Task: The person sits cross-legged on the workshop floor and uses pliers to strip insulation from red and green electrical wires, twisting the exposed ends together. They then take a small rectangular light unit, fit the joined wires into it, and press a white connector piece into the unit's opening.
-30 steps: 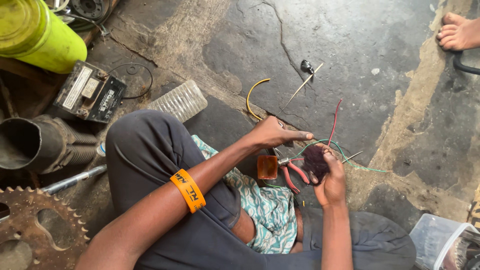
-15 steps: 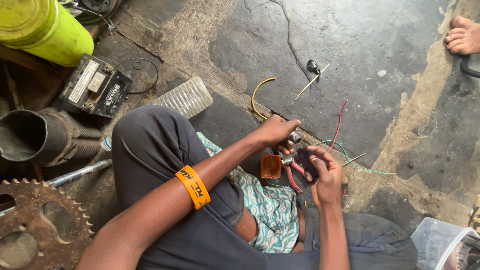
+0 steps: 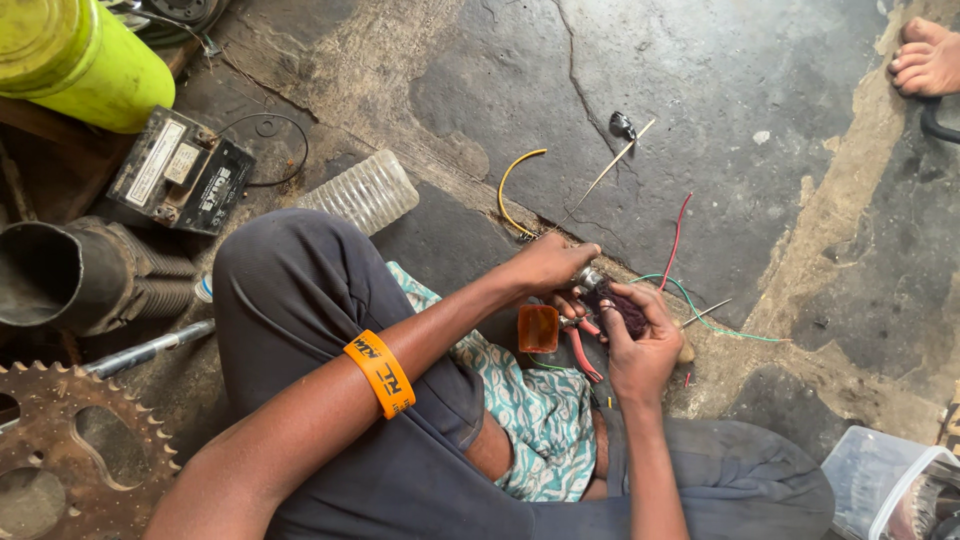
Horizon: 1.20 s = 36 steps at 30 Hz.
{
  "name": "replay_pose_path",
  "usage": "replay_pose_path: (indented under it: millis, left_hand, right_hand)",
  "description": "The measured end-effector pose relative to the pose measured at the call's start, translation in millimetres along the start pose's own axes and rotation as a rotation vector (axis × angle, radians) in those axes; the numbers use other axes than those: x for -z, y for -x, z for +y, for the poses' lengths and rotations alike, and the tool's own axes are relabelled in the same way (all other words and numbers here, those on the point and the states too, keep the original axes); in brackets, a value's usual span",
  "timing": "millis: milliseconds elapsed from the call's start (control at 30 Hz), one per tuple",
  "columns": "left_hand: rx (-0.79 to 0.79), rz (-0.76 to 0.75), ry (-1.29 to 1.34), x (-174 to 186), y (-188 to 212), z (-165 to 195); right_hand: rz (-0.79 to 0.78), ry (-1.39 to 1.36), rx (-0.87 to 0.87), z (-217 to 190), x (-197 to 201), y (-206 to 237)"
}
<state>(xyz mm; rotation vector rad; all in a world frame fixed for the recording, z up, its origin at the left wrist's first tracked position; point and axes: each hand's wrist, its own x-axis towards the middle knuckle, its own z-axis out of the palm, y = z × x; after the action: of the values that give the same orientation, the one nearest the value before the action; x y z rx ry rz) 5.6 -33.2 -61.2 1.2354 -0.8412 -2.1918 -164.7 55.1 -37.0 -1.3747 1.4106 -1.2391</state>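
I sit on a concrete floor with my knees up. My left hand (image 3: 553,265) pinches a small metal part (image 3: 588,277) at the top of a dark, wired component (image 3: 622,310). My right hand (image 3: 640,340) grips that dark component from below. Red, green and yellow wires (image 3: 676,240) trail from it onto the floor. Red-handled pliers (image 3: 580,345) lie just under my hands, beside an orange lens (image 3: 538,328). An orange wristband (image 3: 380,373) circles my left forearm.
A yellow-green cylinder (image 3: 70,60), a black battery (image 3: 180,172) and a ribbed clear lens (image 3: 365,193) lie at upper left. A metal pipe (image 3: 70,275) and rusty sprocket (image 3: 80,450) sit at left. Another person's bare foot (image 3: 925,60) shows top right; a clear plastic tub (image 3: 880,480) stands bottom right.
My hands have drawn together over the dark component; the left hand moved from the floor beside it onto its metal top part. The view shifted slightly.
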Motion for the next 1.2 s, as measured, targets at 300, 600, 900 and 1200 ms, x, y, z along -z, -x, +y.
replay_pose_path:
  millis: [300,600,900,1200]
  left_hand:
    - [-0.024,-0.039,-0.013,-2,3,1]
    - [-0.030,0.036,-0.104,-6,3,2]
    - [-0.082,0.008,-0.132,-12,16,13]
    - [-0.115,0.159,-0.368,-13,30,22]
  right_hand:
    - [-0.069,0.040,0.048,-8,-2,1]
    - [-0.016,0.059,-0.123,4,1,0]
    - [0.044,0.021,-0.181,11,2,0]
    - [0.061,-0.304,-0.177,20,1,6]
